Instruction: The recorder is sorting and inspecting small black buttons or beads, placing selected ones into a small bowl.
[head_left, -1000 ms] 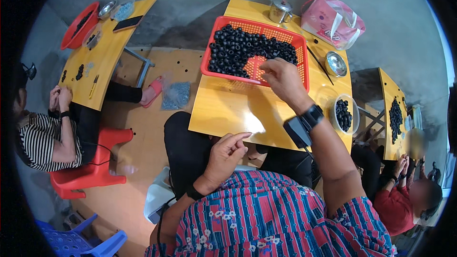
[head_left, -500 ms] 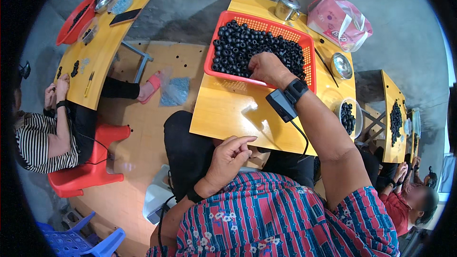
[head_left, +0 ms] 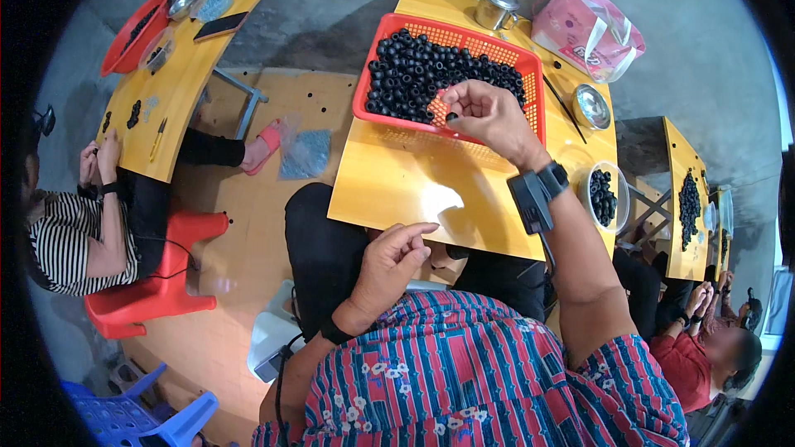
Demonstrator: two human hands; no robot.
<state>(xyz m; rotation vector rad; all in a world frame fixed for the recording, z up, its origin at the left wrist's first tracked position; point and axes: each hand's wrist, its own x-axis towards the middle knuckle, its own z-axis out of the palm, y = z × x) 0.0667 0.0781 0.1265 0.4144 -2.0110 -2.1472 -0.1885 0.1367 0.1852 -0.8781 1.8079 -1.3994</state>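
A red plastic basket (head_left: 370,99) with lattice sides stands on the yellow table (head_left: 389,190), heaped with small black ring-shaped pieces (head_left: 422,62). Over its near edge, my right hand (head_left: 489,120) has its fingers curled in, and a small black ring (head_left: 452,117) shows at the thumb tip. Any other pieces inside that hand are hidden. Just beside it, a bare bit of the basket's red floor shows through the heap. My left hand (head_left: 387,269) hovers at the table's front edge over my lap, index finger stretched out and thumb apart, holding nothing.
On the table's right are a clear tub (head_left: 603,197) of black pieces, a metal bowl (head_left: 590,106), a thin black rod (head_left: 565,108), a lidded metal cup (head_left: 497,8) and a pink bag (head_left: 590,31). Co-workers sit at tables on the left (head_left: 186,50) and right (head_left: 684,157).
My right hand has lifted out of the black pieces and drawn back to the right, a black ring now showing at its thumb. My left hand has barely shifted.
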